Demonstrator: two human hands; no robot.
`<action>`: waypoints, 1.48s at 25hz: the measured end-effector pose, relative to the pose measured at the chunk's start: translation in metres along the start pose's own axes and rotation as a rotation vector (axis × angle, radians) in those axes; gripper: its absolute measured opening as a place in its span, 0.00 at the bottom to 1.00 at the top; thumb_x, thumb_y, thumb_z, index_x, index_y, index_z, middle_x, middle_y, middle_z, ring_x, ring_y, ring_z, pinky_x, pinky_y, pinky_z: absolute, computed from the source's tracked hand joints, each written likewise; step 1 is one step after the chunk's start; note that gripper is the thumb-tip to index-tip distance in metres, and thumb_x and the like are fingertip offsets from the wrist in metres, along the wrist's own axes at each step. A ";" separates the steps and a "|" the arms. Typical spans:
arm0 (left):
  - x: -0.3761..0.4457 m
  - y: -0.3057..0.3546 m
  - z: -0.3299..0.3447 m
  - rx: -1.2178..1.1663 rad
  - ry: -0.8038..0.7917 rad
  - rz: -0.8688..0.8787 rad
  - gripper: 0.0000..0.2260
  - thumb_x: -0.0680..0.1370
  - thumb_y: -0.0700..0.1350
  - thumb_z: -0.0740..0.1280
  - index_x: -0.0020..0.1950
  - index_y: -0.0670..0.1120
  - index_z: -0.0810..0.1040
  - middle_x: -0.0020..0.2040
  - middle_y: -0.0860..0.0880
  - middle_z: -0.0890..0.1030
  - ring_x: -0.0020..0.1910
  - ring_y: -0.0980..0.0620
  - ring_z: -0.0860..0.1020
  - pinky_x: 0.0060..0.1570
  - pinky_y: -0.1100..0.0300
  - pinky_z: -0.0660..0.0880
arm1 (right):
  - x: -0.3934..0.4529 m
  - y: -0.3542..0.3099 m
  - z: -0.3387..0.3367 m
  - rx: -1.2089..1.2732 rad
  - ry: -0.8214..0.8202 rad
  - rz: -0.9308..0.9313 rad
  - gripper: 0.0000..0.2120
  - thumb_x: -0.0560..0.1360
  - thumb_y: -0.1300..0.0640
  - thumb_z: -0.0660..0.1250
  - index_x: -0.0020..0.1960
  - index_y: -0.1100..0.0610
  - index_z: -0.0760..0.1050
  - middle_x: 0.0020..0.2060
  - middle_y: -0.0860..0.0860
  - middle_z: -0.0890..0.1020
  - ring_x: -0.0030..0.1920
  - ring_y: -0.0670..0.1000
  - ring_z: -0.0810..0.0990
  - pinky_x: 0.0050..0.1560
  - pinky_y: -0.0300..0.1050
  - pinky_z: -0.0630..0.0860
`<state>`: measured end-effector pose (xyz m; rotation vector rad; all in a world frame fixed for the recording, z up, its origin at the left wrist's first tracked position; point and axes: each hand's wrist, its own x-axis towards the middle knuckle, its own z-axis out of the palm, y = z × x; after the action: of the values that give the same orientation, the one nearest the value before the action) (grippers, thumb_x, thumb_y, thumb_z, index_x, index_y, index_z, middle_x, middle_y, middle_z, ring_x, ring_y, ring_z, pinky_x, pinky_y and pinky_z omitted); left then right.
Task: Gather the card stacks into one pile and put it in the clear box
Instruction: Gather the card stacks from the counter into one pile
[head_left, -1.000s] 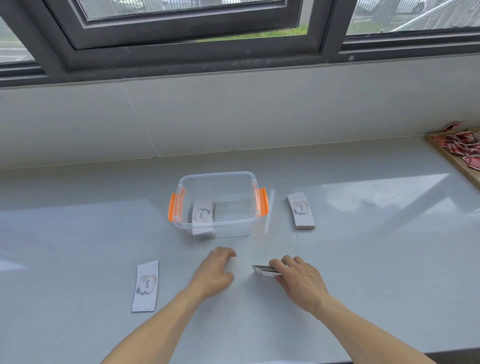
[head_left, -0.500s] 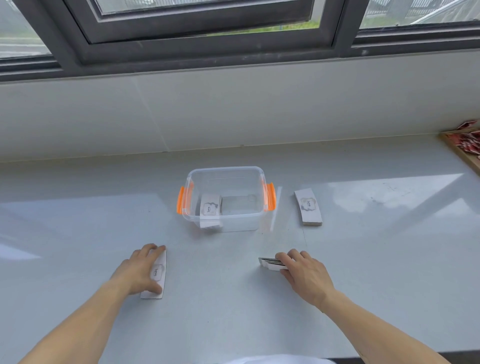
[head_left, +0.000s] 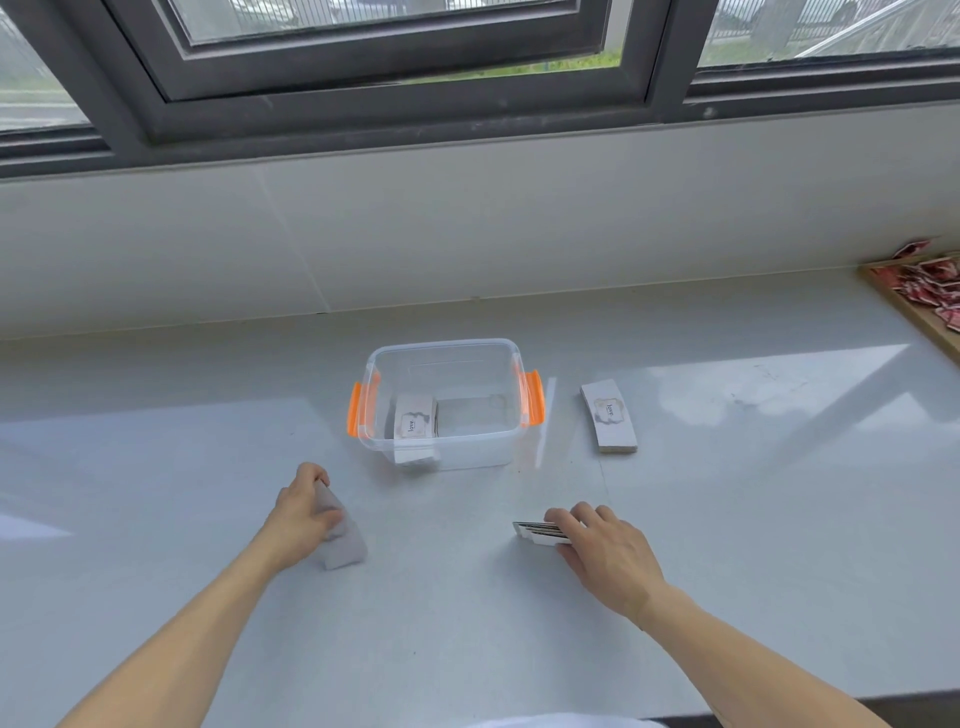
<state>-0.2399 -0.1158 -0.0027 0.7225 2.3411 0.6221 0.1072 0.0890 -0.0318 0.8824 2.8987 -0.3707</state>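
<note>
Left hand (head_left: 304, 512) has slid its card stack (head_left: 343, 535) in from the left side of the counter (head_left: 753, 545) toward the middle, and now has a grip on it, tilted up and blurry. Right hand (head_left: 605, 551) is clenched on another stack (head_left: 537, 532) lying just off to the right. Clear box (head_left: 447, 405) sits behind them with one stack inside (head_left: 413, 421), and a loose stack (head_left: 608, 415) lies just right of it.

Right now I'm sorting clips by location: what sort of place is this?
Probably an indoor room at a wide window ledge: dark-framed windows above, a pale glossy countertop below, daylight glare on it.
</note>
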 end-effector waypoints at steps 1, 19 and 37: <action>0.000 0.007 0.004 -0.085 0.024 0.014 0.14 0.75 0.37 0.66 0.53 0.48 0.63 0.47 0.46 0.71 0.42 0.46 0.70 0.36 0.54 0.68 | 0.000 0.000 -0.001 0.001 0.000 -0.002 0.14 0.78 0.50 0.61 0.63 0.45 0.67 0.49 0.48 0.77 0.44 0.56 0.75 0.34 0.50 0.72; -0.038 0.106 0.138 -0.141 -0.227 0.326 0.13 0.74 0.29 0.54 0.45 0.47 0.69 0.43 0.52 0.72 0.40 0.53 0.68 0.38 0.64 0.65 | -0.003 -0.003 0.000 -0.009 0.037 0.003 0.31 0.74 0.49 0.66 0.73 0.46 0.58 0.60 0.49 0.75 0.52 0.57 0.76 0.43 0.50 0.76; -0.048 0.147 0.157 -0.121 -0.372 0.256 0.10 0.71 0.35 0.65 0.49 0.47 0.72 0.48 0.49 0.75 0.43 0.51 0.72 0.40 0.62 0.68 | -0.001 -0.007 0.002 0.041 -0.005 0.086 0.10 0.79 0.50 0.60 0.59 0.47 0.68 0.50 0.48 0.76 0.50 0.56 0.73 0.45 0.49 0.68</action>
<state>-0.0541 0.0028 -0.0089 0.9976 1.8712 0.6675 0.1042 0.0817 -0.0320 1.0069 2.8472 -0.4253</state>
